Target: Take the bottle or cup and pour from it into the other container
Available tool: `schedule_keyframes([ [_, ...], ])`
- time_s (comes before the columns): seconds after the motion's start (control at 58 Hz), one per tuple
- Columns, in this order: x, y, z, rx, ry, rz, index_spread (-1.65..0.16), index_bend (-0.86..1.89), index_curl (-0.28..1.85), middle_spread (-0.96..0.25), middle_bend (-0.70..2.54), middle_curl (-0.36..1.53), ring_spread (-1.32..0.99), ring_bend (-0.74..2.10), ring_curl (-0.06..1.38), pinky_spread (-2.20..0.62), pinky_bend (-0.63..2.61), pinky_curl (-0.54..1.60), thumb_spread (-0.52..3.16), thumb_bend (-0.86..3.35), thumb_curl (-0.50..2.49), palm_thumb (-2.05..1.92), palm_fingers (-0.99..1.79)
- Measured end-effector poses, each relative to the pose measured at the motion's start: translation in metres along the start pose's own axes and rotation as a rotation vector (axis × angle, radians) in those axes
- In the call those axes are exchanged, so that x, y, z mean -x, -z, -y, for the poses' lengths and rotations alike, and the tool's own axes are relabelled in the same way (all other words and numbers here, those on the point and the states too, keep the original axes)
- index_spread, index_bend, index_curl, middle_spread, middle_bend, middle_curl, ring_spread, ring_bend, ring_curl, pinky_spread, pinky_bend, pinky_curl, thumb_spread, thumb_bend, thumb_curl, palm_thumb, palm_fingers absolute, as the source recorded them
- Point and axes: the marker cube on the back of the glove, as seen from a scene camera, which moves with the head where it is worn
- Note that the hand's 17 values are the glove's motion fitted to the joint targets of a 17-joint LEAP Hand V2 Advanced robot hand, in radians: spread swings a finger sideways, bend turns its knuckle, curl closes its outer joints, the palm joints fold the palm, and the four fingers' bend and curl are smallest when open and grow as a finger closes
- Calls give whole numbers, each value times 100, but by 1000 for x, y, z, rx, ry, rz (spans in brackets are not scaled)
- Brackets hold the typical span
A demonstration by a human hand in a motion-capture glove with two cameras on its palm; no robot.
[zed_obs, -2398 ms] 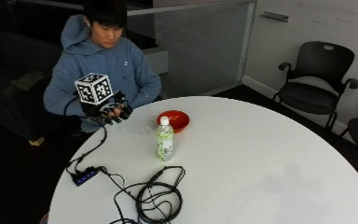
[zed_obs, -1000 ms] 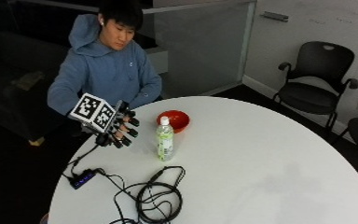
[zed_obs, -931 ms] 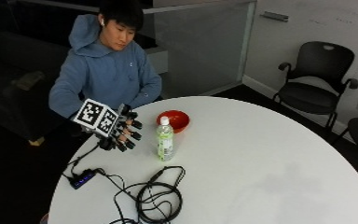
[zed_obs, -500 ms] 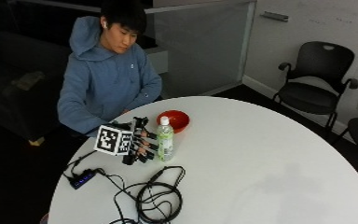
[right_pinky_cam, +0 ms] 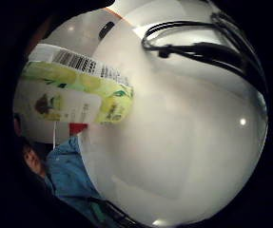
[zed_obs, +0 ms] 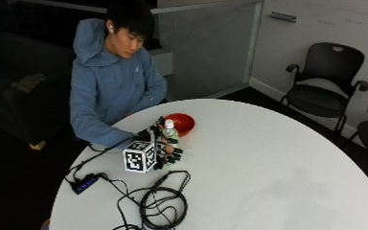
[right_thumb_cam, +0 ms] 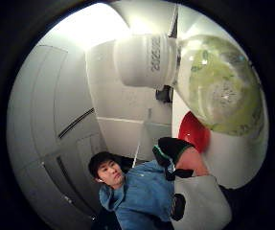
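A clear bottle (zed_obs: 168, 130) of pale green drink with a white cap stands upright on the round white table (zed_obs: 267, 163), near the edge where the person sits. My gloved right hand (zed_obs: 166, 152) is at its lower half, with the fingers curled round it and hiding the base. The right little finger side palm view has the bottle's green label (right_pinky_cam: 74, 95) close by, above the tabletop. In the right thumb side palm view the bottle's shoulder (right_thumb_cam: 213, 86) sits close, and its white cap (right_thumb_cam: 144, 60) too. A red bowl (zed_obs: 181, 122) sits just behind the bottle, and this bowl (right_thumb_cam: 193, 132) also shows past the bottle.
A coil of black cables (zed_obs: 162, 203) lies on the table in front of my hand, and a small black box (zed_obs: 84, 182) lies near the table's left edge. The cables (right_pinky_cam: 198, 45) also cross the tabletop in the little finger side view. A black office chair (zed_obs: 327, 81) stands beyond the table.
My hand came down from in front of the person's chest to the table, moved right to the bottle and closed round its lower half. Bottle and bowl have stayed in place.
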Motion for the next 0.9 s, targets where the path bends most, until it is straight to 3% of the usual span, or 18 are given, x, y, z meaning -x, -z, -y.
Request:
schedule_keyframes([
  [0.19,-1,-14,12,-165,90,111,-39,12,13,11,27,33,21,64,30,27,78,28,81,-1,38,70,22],
  [0.31,-4,-13,19,-240,106,154,-37,18,18,8,28,34,15,63,29,24,77,28,79,-1,39,78,54],
  [0.431,-2,-11,27,-293,107,184,-24,18,24,5,42,39,2,57,30,12,63,25,75,1,43,92,90],
  [0.552,1,-12,30,-325,93,172,-18,15,28,1,40,41,-9,55,32,0,57,26,62,0,50,100,101],
  [0.742,20,-33,26,-238,65,-27,-16,13,31,-3,36,44,-14,49,36,-13,58,31,38,-3,58,103,109],
  [0.897,60,-45,22,-43,88,-355,-15,13,31,-3,35,45,-15,47,39,-17,58,34,29,-4,62,102,112],
])
